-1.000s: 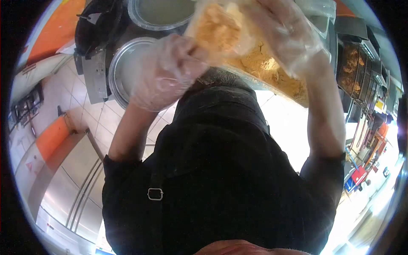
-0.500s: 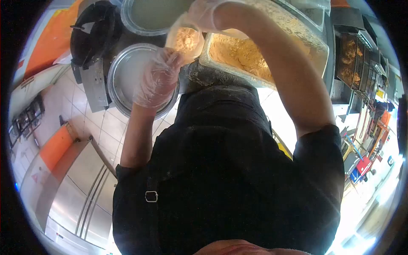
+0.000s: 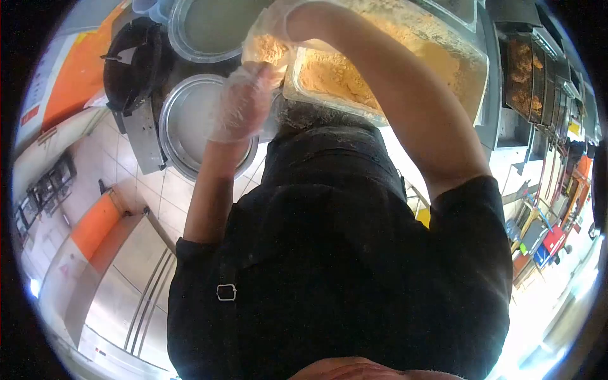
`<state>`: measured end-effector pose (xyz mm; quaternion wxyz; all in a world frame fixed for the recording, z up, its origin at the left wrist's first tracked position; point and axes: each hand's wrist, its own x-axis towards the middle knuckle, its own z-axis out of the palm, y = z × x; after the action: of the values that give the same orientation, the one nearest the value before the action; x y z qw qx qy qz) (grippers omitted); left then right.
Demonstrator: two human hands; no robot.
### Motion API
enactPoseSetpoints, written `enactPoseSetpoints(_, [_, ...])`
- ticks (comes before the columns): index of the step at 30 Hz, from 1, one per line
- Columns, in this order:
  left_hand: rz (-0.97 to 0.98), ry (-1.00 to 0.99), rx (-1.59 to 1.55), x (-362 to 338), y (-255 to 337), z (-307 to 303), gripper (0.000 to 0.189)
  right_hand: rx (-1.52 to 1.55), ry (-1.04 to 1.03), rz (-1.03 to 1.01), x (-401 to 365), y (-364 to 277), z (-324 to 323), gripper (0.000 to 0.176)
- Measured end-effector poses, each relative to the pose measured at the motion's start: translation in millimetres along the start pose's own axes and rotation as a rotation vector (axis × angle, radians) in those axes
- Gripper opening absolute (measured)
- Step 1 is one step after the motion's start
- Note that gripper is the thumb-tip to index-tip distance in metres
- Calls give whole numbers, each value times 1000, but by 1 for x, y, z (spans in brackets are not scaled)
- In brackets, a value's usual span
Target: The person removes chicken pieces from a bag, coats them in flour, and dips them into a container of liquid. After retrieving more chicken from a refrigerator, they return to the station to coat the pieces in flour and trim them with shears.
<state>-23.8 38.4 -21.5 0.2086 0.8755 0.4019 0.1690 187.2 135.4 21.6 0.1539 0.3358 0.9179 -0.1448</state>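
Note:
My left hand (image 3: 244, 104), in a clear plastic glove, is closed on the near edge of a clear plastic container (image 3: 282, 75) with orange-yellow breading (image 3: 271, 49) in it. At the far side, my gloved right hand (image 3: 275, 22) bends around the same container, its fingers mostly hidden by the wrist and glove. To the right, a large clear tub (image 3: 354, 113) holds orange-yellow breading flour (image 3: 335, 76), and my right forearm crosses over it. Beneath my left hand and wrist is a round metal bowl (image 3: 166, 130) with cloudy whitish contents.
A second round bowl (image 3: 174, 35) with cloudy liquid sits at the far left of the worktop. Beside it is a black pot (image 3: 136, 60). Racks with fried pieces (image 3: 522, 76) stand at the right. A steel fridge (image 3: 126, 291) is at lower left, on a tiled floor.
Both hands and the container have shifted slightly left and away. The container's opening shows less now, and my left hand has turned more upright around its edge.

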Motion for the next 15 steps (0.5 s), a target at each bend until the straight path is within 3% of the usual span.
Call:
enactPoseSetpoints(1, [-101,-15,23,2,-8,6,11,-33,20,-39,5,5,11,24])
enactPoseSetpoints(4, [-166,-5,4,0,-30,25,11,-103,-165,46,27,16,46,33])
enactPoseSetpoints(6, [-200,-16,23,-7,-36,32,12,251,546,108,-7,32,71,26])
enactPoseSetpoints(8, [-229,-29,40,-6,-33,36,13,683,371,591,-43,28,54,35])
enactPoseSetpoints(10, [-232,21,-9,-2,-23,36,14,1178,200,873,-91,11,42,24])
enactPoseSetpoints(12, [-287,5,-26,9,-9,29,14,984,329,846,-142,27,83,41])
enactPoseSetpoints(14, [-351,-26,-42,18,6,27,15,1125,308,1067,-191,13,85,39])
enactPoseSetpoints(15, [-301,35,-44,23,11,27,15,1134,355,1085,-211,18,104,40])
